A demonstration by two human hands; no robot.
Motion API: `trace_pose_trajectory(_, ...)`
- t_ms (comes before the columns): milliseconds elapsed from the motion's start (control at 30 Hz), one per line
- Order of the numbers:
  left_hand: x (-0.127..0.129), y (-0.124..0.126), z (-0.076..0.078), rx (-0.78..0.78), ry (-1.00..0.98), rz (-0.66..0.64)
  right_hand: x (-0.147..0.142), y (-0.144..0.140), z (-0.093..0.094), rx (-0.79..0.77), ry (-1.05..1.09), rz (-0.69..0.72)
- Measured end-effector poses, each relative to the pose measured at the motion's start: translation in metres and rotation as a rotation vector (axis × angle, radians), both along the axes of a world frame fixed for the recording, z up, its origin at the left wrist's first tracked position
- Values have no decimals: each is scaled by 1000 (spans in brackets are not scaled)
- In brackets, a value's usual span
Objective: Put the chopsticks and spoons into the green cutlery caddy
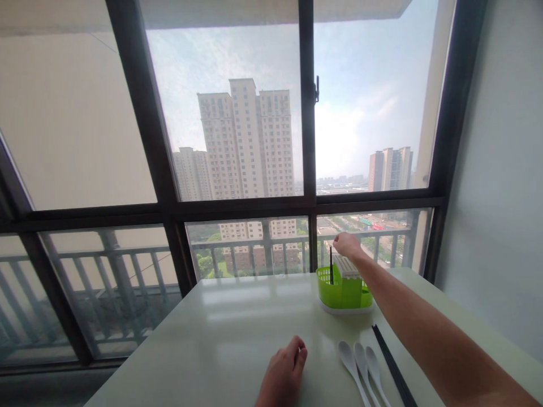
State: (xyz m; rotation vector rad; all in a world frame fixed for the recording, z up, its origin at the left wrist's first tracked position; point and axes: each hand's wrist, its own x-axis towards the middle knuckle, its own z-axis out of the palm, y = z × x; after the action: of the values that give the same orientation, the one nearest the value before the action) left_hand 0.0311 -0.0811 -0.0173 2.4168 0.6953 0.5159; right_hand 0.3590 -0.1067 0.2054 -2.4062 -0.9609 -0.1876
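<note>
My right hand [348, 245] reaches out over a green plastic cutlery holder [350, 293] with a white base. Its fingers are pinched at the top of a dark chopstick [331, 268], which stands upright in the holder's left, perforated compartment. Whether it is one stick or more, I cannot tell. Loosely curled, my left hand [285, 370] rests on the table with nothing visible in it. To its right lie three white spoons [360, 362], side by side. Several dark chopsticks [392, 362] lie bundled beside the spoons, under the reach of my right forearm.
The pale, glossy table [237, 328] runs up to large dark-framed windows [237, 208]. A white slatted cover [347, 265] tops the holder's middle part. A railing stands outside the glass, with tall buildings beyond. A plain wall [496, 169] closes off the right side.
</note>
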Motion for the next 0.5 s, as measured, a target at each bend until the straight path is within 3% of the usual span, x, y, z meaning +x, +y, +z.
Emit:
trace_pose_trajectory(100,1,0,0,4,-6,-2,-10,-41,3,60,-92,-16)
trace_pose_trajectory(167,1,0,1,5,-15,-9,-16,-74,-12,24,-112,-41)
trace_pose_trajectory(233,2,1,2,5,-30,-16,-23,-107,-42,-132,-37,-25)
trace_pose_trajectory(333,2,3,3,10,-54,-20,-34,-146,-101,-367,169,56)
trace_pose_trajectory(433,3,6,1,14,-72,-20,-42,-167,-151,-532,376,95)
trace_pose_trajectory(500,4,8,0,10,-88,-28,-45,-172,-171,-586,474,84)
